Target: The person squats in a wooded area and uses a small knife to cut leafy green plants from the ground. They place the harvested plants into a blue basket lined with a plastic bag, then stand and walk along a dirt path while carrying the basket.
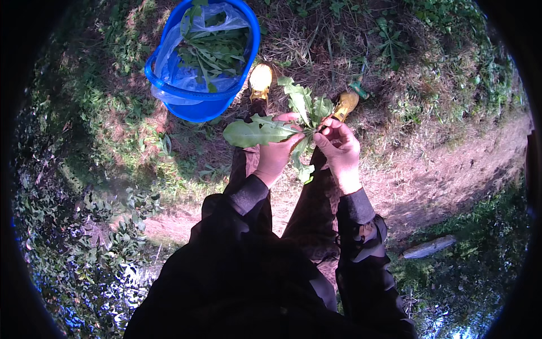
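Observation:
A leafy green plant [262, 132] with lobed, toothed leaves is held between my two hands, above my feet. My left hand [275, 154] grips its leaves near the base, one broad leaf pointing left. At the plant's base, the thumb and fingers of my right hand [338, 146] pinch the crown, where some brownish bits show. Up and to the left stands a blue plastic basket [254, 38] with a raised-rim handle, lined with a clear plastic bag [165, 68]. Picked green leaves [211, 51] lie inside the bag.
Yellow shoes [261, 80] stand on dry grass, the right one beside a small green-handled object [359, 89]. A rosette weed [390, 42] grows at the upper right. A dirt path [444, 169] crosses behind my feet. A piece of wood [428, 247] lies at the lower right, and leafy bushes [84, 237] stand lower left.

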`<state>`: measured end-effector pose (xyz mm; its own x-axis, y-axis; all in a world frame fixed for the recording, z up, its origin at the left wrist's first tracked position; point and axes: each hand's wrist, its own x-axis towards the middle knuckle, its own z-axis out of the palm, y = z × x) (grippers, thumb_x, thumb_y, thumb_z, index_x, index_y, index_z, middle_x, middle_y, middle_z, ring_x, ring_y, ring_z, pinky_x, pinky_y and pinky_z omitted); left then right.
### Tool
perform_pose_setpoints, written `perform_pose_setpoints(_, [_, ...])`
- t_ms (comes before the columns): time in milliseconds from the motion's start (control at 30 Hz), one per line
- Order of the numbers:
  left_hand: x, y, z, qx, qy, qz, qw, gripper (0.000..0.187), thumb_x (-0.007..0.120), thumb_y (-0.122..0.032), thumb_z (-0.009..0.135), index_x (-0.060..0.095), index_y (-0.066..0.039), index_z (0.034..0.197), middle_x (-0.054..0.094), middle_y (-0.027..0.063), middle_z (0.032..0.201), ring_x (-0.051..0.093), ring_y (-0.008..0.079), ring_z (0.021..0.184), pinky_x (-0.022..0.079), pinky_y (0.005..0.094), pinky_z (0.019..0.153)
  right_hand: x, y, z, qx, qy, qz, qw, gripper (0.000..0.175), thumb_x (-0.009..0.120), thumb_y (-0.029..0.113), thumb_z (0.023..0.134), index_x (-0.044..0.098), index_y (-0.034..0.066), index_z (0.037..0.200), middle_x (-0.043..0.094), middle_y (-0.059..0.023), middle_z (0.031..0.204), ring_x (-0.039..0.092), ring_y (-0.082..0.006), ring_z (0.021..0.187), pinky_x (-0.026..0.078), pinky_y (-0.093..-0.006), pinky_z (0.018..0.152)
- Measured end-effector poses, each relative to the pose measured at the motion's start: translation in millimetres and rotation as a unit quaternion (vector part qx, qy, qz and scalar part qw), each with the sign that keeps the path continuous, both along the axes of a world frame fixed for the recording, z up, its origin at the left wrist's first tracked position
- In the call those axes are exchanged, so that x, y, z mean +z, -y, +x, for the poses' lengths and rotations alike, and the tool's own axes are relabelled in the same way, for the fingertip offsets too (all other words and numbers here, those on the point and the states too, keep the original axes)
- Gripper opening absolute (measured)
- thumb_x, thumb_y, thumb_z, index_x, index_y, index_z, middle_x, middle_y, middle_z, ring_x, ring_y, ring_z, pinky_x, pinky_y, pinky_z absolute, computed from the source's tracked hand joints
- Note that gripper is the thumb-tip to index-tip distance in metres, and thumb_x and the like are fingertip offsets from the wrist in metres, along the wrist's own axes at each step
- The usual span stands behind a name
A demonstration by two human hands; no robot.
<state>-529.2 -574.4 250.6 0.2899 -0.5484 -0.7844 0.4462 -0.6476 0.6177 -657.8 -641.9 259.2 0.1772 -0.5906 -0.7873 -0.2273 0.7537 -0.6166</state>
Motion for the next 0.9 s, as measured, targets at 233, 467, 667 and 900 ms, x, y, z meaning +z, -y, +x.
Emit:
perform_pose_setpoints(233, [1.2,3.5,-0.5,0.089,-0.109,0.0,0.99,0.041,0.061,0.004,0.08,0.048,-0.001,0.118,0.059,0.0019,0.091,0.056,0.007,0.087,0.045,0.0205,0.078,-0.2,-3.2,10.0,0.088,-0.095,-0.117,0.985,0.017,0.071,0.002,0.076,0.058,0.0016,0.087,0.055,0.0027,0.077,0.048,-0.0028,0.062,0.041,-0.0168,0.059])
perform_pose_setpoints(467, [-13.6,3.9,-9.5,0.156,-0.132,0.028,0.978,0.044,0.063,0.002,0.08,0.047,-0.002,0.121,0.059,0.0019,0.093,0.057,0.0092,0.084,0.047,0.0236,0.078,11.0,3.0,11.7,0.192,-0.177,-0.226,0.939,0.02,0.075,0.006,0.071,0.059,-0.0008,0.081,0.051,-0.002,0.073,0.046,-0.0083,0.058,0.041,-0.0208,0.055])
perform_pose_setpoints(667, [-16.9,16.9,2.3,0.295,-0.247,0.077,0.92,0.039,0.059,-0.008,0.085,0.047,-0.014,0.121,0.059,0.0047,0.095,0.06,0.0179,0.085,0.048,0.0329,0.076,11.8,5.1,10.2,0.214,-0.219,-0.244,0.92,0.017,0.073,0.006,0.069,0.062,0.003,0.082,0.055,-0.0086,0.074,0.057,-0.0233,0.066,0.046,-0.0307,0.059])
perform_pose_setpoints(900, [-80.1,-3.9,39.1,0.414,-0.244,0.096,0.871,0.029,0.065,-0.021,0.083,0.055,-0.011,0.108,0.061,0.0055,0.09,0.058,0.019,0.088,0.048,0.0384,0.083,4.3,9.0,-6.9,0.202,-0.217,-0.201,0.934,0.018,0.074,0.004,0.069,0.06,0.0015,0.081,0.053,-0.0044,0.073,0.055,-0.0151,0.063,0.045,-0.0254,0.057])
